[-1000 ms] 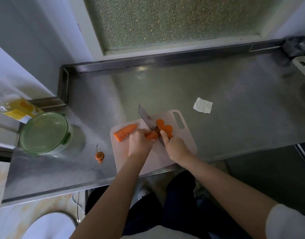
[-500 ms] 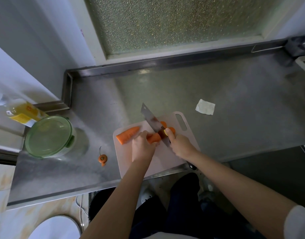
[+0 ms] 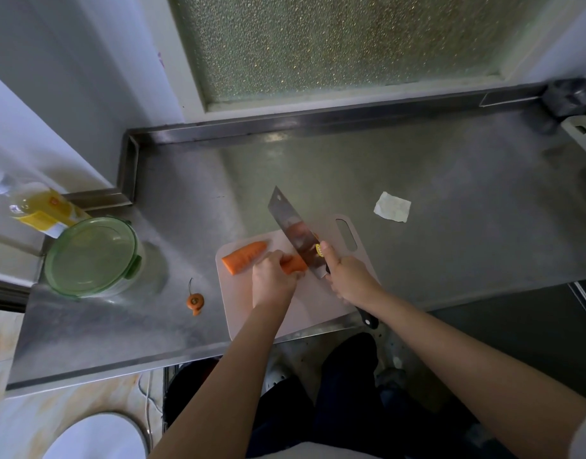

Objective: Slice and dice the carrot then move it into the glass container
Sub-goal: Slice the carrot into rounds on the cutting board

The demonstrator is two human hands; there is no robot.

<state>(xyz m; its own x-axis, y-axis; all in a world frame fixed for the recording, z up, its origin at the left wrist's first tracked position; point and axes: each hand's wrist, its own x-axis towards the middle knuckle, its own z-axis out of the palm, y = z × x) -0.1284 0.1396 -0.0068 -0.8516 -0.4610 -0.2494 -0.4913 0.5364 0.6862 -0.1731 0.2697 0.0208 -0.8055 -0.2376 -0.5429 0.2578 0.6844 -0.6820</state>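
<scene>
Carrot (image 3: pixel 243 258) lies on the cutting board (image 3: pixel 304 309) near the worktop's (image 3: pixel 417 160) front edge, its long axis roughly along that edge. The left hand (image 3: pixel 273 283) clamps its middle. The right hand (image 3: pixel 349 279) grips the knife (image 3: pixel 293 230), whose blade crosses the right end. The glass container (image 3: pixel 93 256) stands near the left edge.

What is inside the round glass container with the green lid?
The closed translucent green lid covers the round glass container; no orange pieces show through, but the interior is blurred.
</scene>
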